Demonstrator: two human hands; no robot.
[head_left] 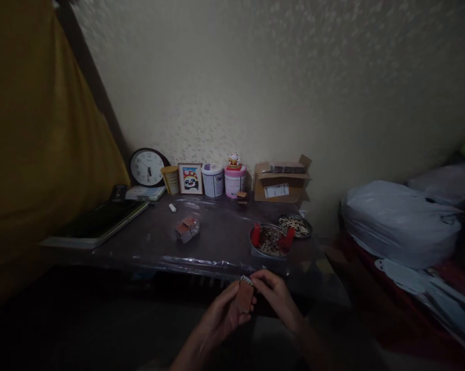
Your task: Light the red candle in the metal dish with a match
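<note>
Closest to me, the person's left hand (223,310) curls around a small brown box (244,298), thumb on one side and fingers on the other, holding it just in front of the tabletop's near edge. The right hand (276,298) has its thumb and forefinger drawn together at the box's pale upper end — whether they have hold of anything there, I can't tell.

Past them, on the plastic-covered tabletop (220,232), a round dish (261,253) of dark and pale bits stands to the right, with two red upright pieces (256,234) at its sides. Right behind it sits a shallower dish (310,232) of pale sticks (293,224). To the left lies a clear-wrapped pack (187,230) of brown boxes, and beyond it a little white object (172,207).

Along the wall stand a round clock (147,167), a yellow tub (170,180), a framed panda picture (190,179), a white tub (213,181), a pink-lidded tub (235,184) topped by a figurine (234,161) — and, farther right, a cardboard carton (277,190).
</note>
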